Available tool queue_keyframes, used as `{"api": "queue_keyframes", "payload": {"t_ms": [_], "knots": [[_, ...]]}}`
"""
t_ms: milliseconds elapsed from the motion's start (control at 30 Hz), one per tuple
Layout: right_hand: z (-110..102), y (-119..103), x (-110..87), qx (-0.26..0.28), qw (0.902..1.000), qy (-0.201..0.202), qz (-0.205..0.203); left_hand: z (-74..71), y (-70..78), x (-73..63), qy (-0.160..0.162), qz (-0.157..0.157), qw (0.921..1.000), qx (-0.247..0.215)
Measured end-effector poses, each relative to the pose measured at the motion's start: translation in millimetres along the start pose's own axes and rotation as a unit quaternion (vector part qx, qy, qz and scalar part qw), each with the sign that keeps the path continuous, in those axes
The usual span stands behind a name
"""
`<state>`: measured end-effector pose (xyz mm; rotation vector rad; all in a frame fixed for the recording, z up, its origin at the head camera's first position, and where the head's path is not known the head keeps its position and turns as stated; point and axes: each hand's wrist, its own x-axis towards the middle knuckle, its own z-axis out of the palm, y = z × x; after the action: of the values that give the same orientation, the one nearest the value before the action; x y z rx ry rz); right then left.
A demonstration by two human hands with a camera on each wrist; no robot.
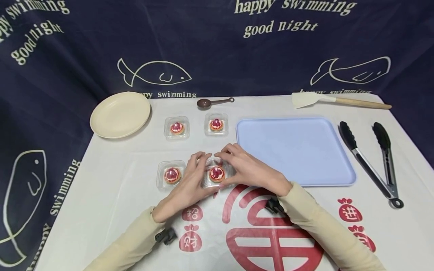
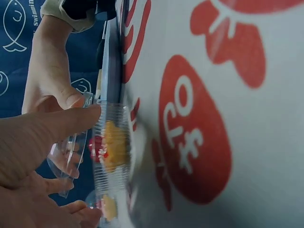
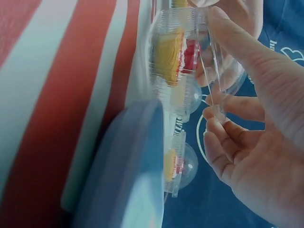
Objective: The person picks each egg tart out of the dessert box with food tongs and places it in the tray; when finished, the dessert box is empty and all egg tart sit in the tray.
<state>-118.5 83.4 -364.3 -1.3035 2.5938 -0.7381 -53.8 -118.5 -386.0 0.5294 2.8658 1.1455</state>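
Note:
A small berry-topped tart sits in a clear plastic box with ridged walls, between my two hands. Tilted over the box is its clear lid, with a gap between lid and base along one side. My left hand holds the lid's left side, thumb at the near edge and fingers toward the far edge. On the other side my right hand grips the lid between thumb and curled fingers. Just left stands another boxed tart.
Behind are two more boxed tarts, one on the left and one on the right. A blue tray and black-tipped tongs lie right. Along the back are a cream plate, a brown measuring spoon and a spatula.

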Motion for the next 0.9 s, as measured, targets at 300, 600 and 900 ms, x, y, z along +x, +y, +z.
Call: {"api": "queue_keyframes", "payload": {"t_ms": [300,600,900], "knots": [[-10,-5,-2.4,0.125,0.9891,0.045,0.064,-13.6,8.3,2.6,0.05,0.042,0.9978,0.008],[-17,-8,-3.4,0.397,0.8939,-0.092,0.186,-15.9,7.1,2.6,0.094,0.143,0.9807,0.096],[-19,-10,-7.3,0.449,0.8588,-0.144,0.2,-15.3,7.8,-1.7,0.082,0.135,0.9853,0.065]]}}
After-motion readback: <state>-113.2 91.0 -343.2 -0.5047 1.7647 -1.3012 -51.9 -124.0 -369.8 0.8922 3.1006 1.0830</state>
